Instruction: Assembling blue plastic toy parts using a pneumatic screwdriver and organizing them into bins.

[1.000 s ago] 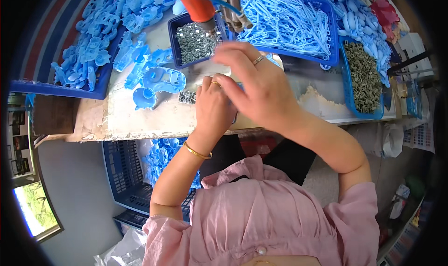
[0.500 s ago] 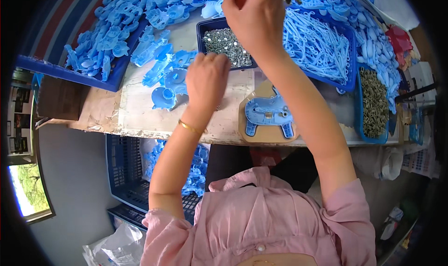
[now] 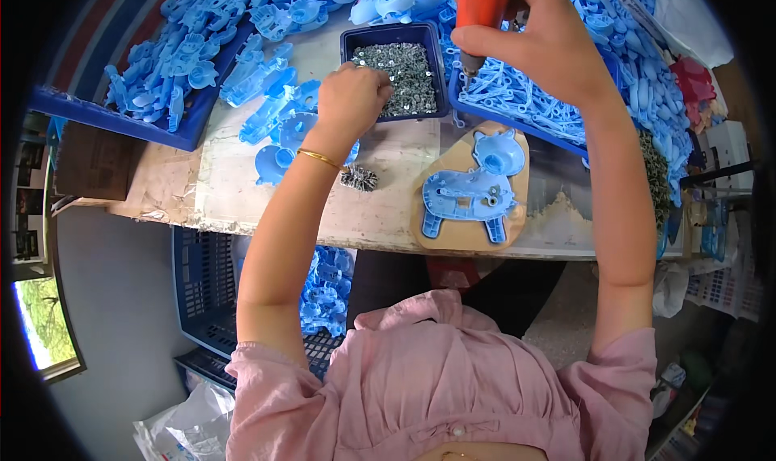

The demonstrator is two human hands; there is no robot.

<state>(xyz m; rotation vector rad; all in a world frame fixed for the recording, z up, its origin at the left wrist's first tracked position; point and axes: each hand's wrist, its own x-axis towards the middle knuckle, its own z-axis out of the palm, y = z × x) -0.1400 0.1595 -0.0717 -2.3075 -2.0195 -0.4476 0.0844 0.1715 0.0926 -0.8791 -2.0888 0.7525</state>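
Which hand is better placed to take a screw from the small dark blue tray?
Probably the left: the left hand is at the tray's left side, near the screws, while the right hand grips the red-orange power screwdriver.

Smooth plastic-bodied driver [image 3: 483, 12], glossy plastic animal-shaped shell [image 3: 477, 188], shiny metal screws [image 3: 406, 81].
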